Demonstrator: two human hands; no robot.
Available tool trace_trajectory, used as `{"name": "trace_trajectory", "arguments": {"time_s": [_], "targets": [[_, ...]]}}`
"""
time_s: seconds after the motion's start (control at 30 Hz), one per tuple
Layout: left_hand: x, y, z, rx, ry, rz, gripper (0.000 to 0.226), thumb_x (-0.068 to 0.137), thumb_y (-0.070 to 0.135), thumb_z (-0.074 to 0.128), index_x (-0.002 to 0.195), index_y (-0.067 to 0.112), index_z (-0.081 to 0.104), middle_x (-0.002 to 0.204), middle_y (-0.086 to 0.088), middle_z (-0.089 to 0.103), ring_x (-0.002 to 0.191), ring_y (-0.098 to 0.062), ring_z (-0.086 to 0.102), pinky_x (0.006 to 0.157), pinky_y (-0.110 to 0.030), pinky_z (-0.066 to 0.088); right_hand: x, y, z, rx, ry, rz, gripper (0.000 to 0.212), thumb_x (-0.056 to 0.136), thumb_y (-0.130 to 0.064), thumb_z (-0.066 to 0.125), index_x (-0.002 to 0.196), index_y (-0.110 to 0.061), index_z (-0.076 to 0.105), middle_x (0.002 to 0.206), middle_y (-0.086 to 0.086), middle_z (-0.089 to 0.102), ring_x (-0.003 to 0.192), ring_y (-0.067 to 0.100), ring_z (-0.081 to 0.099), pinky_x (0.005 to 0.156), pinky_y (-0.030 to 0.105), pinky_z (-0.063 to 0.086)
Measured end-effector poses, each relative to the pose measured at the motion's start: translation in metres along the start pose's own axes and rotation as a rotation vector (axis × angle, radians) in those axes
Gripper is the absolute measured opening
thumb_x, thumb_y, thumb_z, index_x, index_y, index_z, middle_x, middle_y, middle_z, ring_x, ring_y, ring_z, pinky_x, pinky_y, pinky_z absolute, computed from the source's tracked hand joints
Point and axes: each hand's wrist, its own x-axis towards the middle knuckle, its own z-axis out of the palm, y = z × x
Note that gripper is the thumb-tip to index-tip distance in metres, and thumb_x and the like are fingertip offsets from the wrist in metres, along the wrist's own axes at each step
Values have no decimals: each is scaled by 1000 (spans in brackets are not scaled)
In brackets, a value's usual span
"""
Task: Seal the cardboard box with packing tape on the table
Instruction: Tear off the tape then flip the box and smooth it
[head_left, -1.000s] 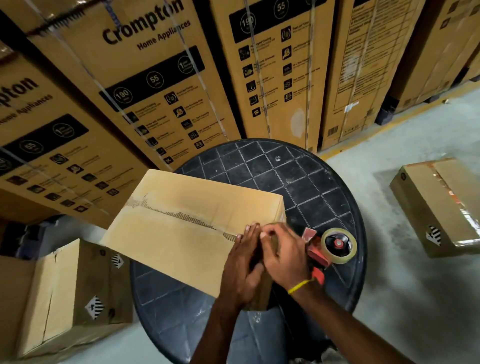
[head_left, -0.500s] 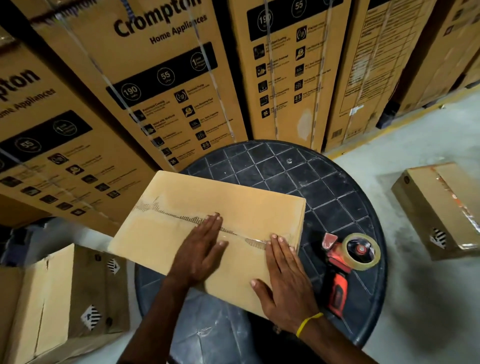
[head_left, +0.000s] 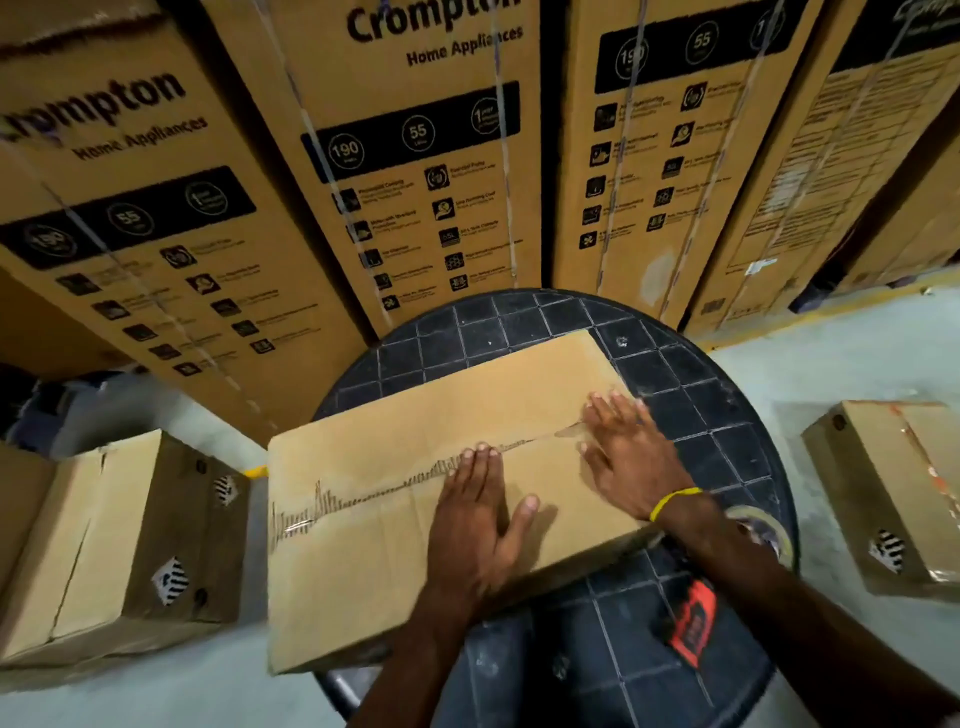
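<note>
The cardboard box (head_left: 363, 571) lies flat on the round dark surface (head_left: 727, 415), its left end jutting past the rim. A strip of tape (head_left: 374, 493) runs along its top seam from the left edge towards the right. Both hands lie palm-down on the lid with fingers straight and grasping nothing: the left hand (head_left: 478, 519) has its fingertips on the seam near the middle, and the right hand (head_left: 628, 457), with a yellow wristband (head_left: 675, 501), is spread over the right end of the seam. This looks like the smoothing step, pressing the tape down so it bonds. The task seems close to done along the top, though the box's far right end is hidden by the hand, so I cannot tell whether the tape wraps over that edge. The next move probably calls for firm strokes along the seam, with care not to tip the overhanging left end. The tape dispenser (head_left: 691, 623) lies on the surface just beside the box, partly under the right forearm, so reaching it means lifting that arm first. A small box (head_left: 119, 535) stands on the floor (head_left: 805, 364) to the left and another box (head_left: 893, 493) to the right, well apart from the work. Tall printed cartons (head_left: 415, 156) stand close behind the surface, leaving little room to push the box away.
</note>
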Motion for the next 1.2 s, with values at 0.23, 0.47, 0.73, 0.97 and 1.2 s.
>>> {"name": "trace_trajectory", "arguments": {"time_s": [0.23,0.47,0.73,0.97,1.2], "targets": [[4,-9,-9,-160,7,-8,90,96,72,-2,163,18,24,169,5,14,158,-11,8,128,-33,8,-16,-99,20,147,-16,-215,68,88,-25,31,151,-3,46,156,15,49,147,26,44,125,39,29],[2,-11,-15,-250,8,-35,90,96,71,-5,162,19,29,167,7,17,158,-9,11,129,-33,10,-6,-132,17,198,-11,157,59,90,-19,32,137,6,59,144,26,57,136,44,53,117,55,38],[-64,-147,-67,-46,100,-113,73,106,62,20,158,15,38,166,1,32,155,-17,27,125,-44,27,-17,-170,26,212,-2,33,78,99,-50,27,159,0,24,168,19,22,158,30,17,130,43,10],[-87,-155,-88,42,69,-255,98,93,81,11,160,12,32,167,-2,24,157,-17,18,127,-46,21,1,-162,20,159,-78,18,89,95,-59,16,156,5,28,164,25,28,156,36,20,129,47,12],[-65,-73,-63,63,16,-197,101,93,81,-1,145,13,51,156,-10,49,146,-26,42,113,-39,39,83,-82,0,-59,-168,-24,71,103,-49,23,163,-12,14,172,6,12,158,28,11,128,53,7]]}}
